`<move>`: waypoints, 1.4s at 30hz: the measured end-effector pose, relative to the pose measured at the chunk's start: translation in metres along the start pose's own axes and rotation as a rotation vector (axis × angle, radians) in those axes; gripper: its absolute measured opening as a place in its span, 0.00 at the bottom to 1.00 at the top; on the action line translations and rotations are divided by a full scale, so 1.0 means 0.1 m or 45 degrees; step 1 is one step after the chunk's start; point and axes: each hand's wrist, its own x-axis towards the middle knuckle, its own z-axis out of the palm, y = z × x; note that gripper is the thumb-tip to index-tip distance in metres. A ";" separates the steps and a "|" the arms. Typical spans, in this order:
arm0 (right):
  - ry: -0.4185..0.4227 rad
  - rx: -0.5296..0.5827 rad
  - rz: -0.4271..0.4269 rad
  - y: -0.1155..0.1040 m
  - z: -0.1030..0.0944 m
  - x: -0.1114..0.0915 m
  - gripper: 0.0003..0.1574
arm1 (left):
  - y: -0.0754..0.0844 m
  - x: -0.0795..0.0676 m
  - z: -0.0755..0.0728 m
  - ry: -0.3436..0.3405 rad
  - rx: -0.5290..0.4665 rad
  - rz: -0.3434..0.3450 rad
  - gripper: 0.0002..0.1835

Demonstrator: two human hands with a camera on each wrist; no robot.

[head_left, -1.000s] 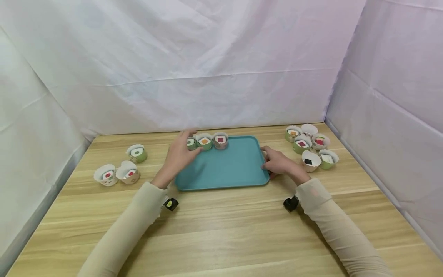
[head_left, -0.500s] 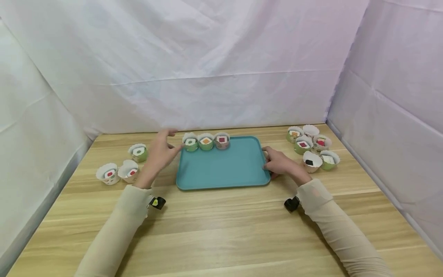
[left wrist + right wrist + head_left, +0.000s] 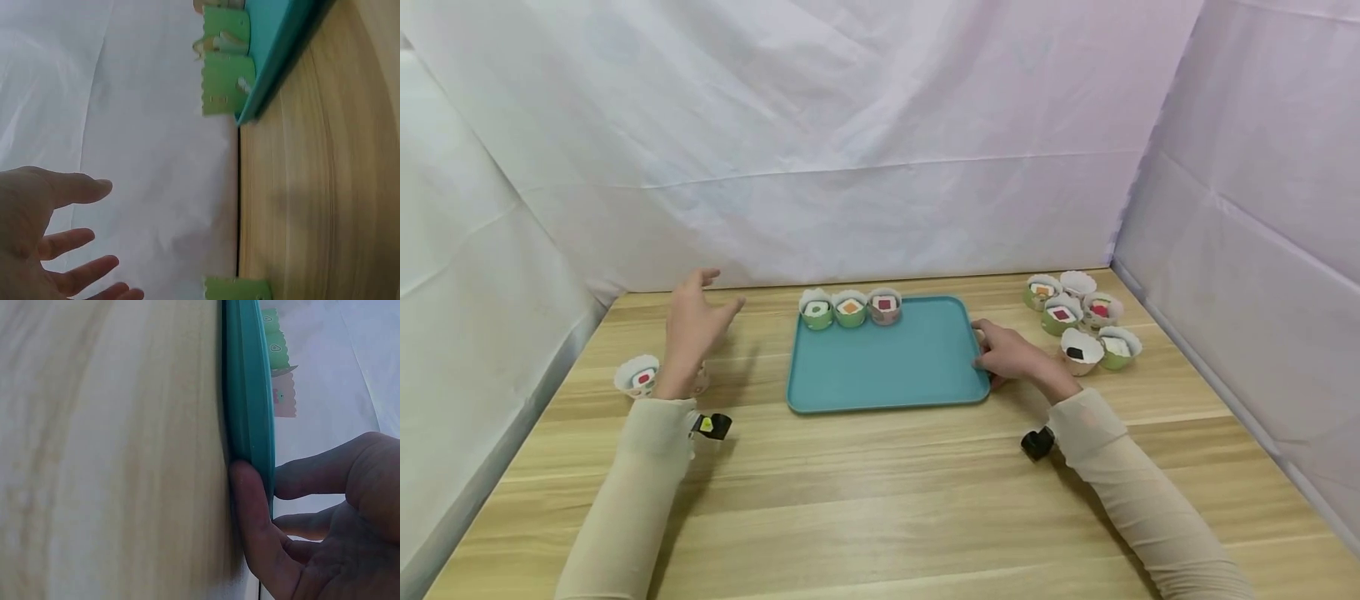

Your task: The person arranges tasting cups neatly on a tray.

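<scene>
The right hand held the right edge of a blue tray, gripping its rim, while the left hand was empty, fingers and thumb spread apart above the surface to the tray's left. The tray lay flat in the middle, with a green cup, a second green cup and a pink cup upright in a row at its far left rim. A tug or lift by the right hand could, it seemed, have slid or tipped that row, as the cups looked light. A backward swing of the right arm might have knocked the cup with a black piece, which stood close by the wrist, into the rest of the cluster on the right. On the other side, a low sweep of the left hand risked toppling the cups beneath it. The left wrist partly covered a white cup and most of a pinkish cup; another green cup was cut off in the left wrist view. What the farthest cup on the right contained could not be made out.
</scene>
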 end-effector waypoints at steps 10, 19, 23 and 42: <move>-0.018 0.016 0.008 0.00 0.02 0.00 0.49 | -0.28 0.06 -0.30 -0.323 0.164 -0.047 0.45; -0.029 0.028 0.000 0.03 0.04 0.01 0.49 | -0.44 0.06 -0.31 -0.460 0.171 -0.146 0.48; -0.027 0.019 -0.002 0.03 0.04 0.00 0.49 | -0.50 0.06 -0.30 -0.494 0.171 -0.180 0.50; -0.029 0.036 0.002 0.02 -0.02 0.00 0.49 | -0.61 0.08 -0.25 -0.547 0.066 -0.221 0.48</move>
